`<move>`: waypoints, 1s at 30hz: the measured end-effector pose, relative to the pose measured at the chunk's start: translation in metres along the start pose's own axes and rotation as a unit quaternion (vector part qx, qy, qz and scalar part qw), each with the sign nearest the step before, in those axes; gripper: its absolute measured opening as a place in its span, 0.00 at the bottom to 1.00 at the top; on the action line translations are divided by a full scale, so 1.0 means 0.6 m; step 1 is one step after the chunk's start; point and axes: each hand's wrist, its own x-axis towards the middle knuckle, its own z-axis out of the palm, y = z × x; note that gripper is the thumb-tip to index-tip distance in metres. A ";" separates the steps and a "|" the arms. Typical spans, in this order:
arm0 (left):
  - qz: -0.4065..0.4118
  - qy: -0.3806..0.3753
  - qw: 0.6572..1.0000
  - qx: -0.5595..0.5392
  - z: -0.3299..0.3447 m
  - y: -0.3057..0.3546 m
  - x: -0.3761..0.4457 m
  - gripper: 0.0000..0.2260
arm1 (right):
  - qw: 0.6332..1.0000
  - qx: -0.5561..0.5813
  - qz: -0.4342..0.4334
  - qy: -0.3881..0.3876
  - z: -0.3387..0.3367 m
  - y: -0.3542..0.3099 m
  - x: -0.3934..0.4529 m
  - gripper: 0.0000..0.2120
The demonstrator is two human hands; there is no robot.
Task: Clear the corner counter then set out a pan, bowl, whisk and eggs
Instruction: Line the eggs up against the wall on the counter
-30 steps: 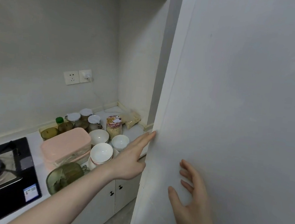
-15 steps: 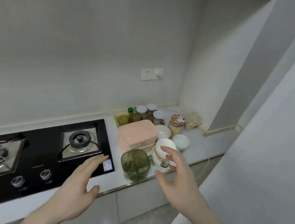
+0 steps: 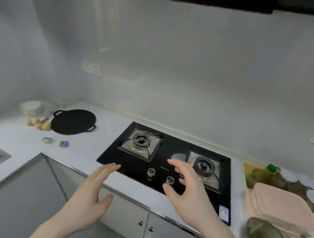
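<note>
Corner counter, as I log it: black pan (image 3: 73, 121), white bowl (image 3: 31, 107) and eggs (image 3: 38, 124) grouped ready for cooking (whisk not discernible); left hand (image 3: 88, 199) and right hand (image 3: 187, 192) above the hob (image 3: 169, 160), fingers spread, holding nothing.

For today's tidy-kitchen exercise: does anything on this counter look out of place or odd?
Two small packets lie loose on the bare counter, apart from the black pan and the onion-like bulbs. Nothing looks spilled or damaged.
</note>
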 end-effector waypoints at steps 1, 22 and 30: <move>-0.013 0.020 1.000 0.007 -0.021 -0.021 -0.011 0.36 | 1.000 0.004 -0.010 -0.027 0.021 -0.017 0.020 0.26; -0.199 0.145 0.968 0.054 -0.289 -0.351 0.069 0.29 | 0.968 0.059 -0.060 -0.235 0.427 -0.117 0.405 0.23; -0.223 0.132 0.962 0.088 -0.372 -0.432 0.171 0.27 | 0.961 0.046 -0.048 -0.269 0.550 -0.125 0.537 0.24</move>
